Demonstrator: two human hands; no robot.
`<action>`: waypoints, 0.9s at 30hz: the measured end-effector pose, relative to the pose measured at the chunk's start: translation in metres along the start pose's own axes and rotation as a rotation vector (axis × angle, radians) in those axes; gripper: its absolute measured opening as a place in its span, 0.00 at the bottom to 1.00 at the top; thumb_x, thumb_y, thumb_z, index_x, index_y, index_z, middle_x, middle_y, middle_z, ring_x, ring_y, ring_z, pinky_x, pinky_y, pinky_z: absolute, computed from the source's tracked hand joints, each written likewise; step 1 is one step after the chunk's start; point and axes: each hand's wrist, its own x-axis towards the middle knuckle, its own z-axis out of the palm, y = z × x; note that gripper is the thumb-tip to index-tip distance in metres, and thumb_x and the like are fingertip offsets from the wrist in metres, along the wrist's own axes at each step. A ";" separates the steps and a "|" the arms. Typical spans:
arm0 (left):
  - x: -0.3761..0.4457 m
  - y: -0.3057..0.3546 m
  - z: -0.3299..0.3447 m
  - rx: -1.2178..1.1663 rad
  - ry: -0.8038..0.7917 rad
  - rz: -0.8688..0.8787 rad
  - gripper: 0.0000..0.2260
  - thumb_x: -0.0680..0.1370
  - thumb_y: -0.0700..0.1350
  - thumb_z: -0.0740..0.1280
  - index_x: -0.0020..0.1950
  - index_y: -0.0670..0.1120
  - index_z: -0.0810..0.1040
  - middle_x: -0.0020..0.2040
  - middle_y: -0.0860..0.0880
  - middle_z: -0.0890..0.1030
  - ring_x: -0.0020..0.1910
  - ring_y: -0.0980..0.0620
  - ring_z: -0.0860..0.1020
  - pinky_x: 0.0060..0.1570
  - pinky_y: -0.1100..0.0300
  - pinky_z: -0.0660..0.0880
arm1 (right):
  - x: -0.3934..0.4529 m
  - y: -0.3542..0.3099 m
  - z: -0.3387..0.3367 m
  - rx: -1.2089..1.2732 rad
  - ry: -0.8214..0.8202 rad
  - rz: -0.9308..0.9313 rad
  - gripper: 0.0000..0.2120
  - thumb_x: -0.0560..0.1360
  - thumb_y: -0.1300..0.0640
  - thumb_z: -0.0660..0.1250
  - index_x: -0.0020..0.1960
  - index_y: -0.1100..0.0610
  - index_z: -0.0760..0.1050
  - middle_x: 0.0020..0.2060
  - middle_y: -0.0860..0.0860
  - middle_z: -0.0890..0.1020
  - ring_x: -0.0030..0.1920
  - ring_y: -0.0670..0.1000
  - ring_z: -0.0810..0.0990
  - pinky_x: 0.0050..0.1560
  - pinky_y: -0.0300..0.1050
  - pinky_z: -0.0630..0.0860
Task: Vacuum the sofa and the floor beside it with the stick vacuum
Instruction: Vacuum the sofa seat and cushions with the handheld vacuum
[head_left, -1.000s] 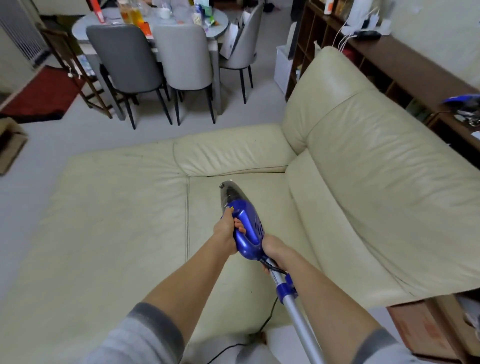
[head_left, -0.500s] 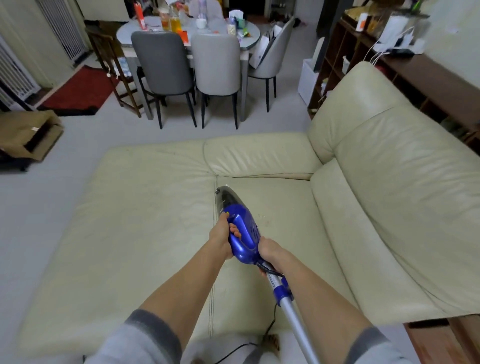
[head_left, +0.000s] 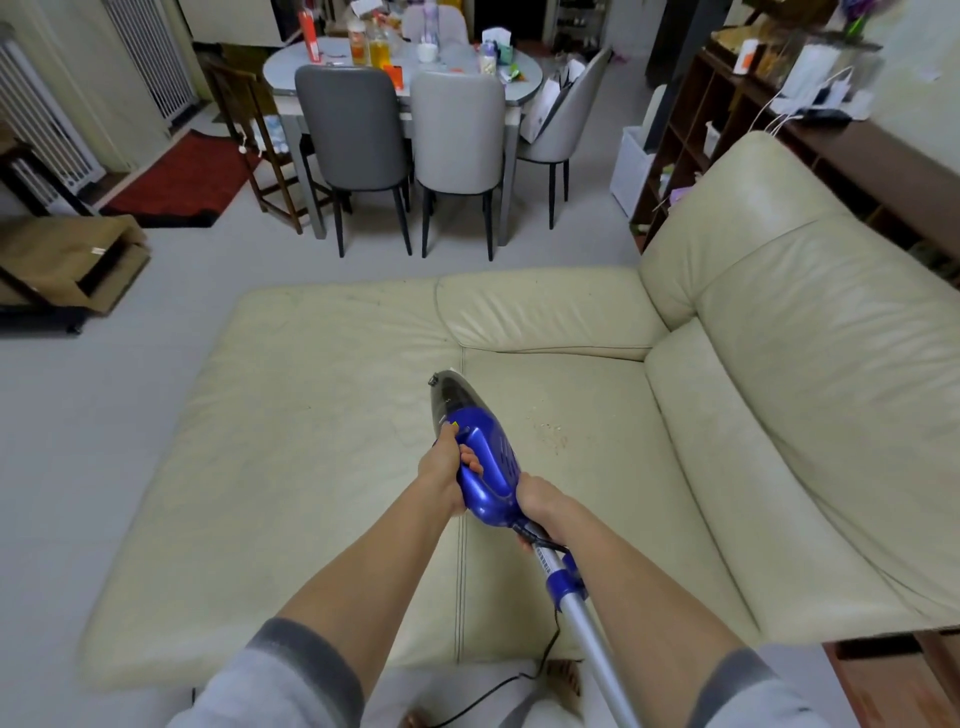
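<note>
Your left hand (head_left: 445, 470) curls its fingers around the blue body of the stick vacuum (head_left: 485, 467); your right hand (head_left: 537, 501) grips its rear end by the tube. The clear nose hangs over the cream sofa (head_left: 332, 467) seat, crumbs (head_left: 550, 434) just beside it.

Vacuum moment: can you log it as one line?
left hand grips vacuum body | right hand grips its rear | nozzle over sofa | crumbs beside
</note>
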 end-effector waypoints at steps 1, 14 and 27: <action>-0.001 0.001 -0.004 0.014 0.004 0.004 0.12 0.79 0.52 0.66 0.41 0.45 0.75 0.26 0.51 0.69 0.19 0.56 0.67 0.19 0.66 0.67 | -0.002 0.001 0.005 0.020 0.002 0.006 0.04 0.78 0.60 0.56 0.49 0.61 0.67 0.35 0.59 0.74 0.30 0.54 0.72 0.31 0.42 0.71; -0.023 -0.009 0.020 0.130 -0.023 -0.005 0.12 0.79 0.48 0.66 0.38 0.44 0.73 0.22 0.52 0.68 0.17 0.56 0.66 0.18 0.68 0.66 | -0.026 0.026 -0.009 0.328 0.046 0.070 0.13 0.80 0.55 0.52 0.45 0.61 0.70 0.29 0.58 0.75 0.22 0.52 0.71 0.24 0.36 0.69; -0.013 -0.100 0.168 0.301 -0.174 -0.092 0.13 0.79 0.49 0.66 0.38 0.44 0.73 0.24 0.51 0.69 0.18 0.56 0.67 0.19 0.68 0.67 | -0.027 0.109 -0.145 0.483 0.180 0.102 0.12 0.79 0.58 0.53 0.42 0.61 0.71 0.27 0.58 0.74 0.22 0.52 0.70 0.25 0.39 0.69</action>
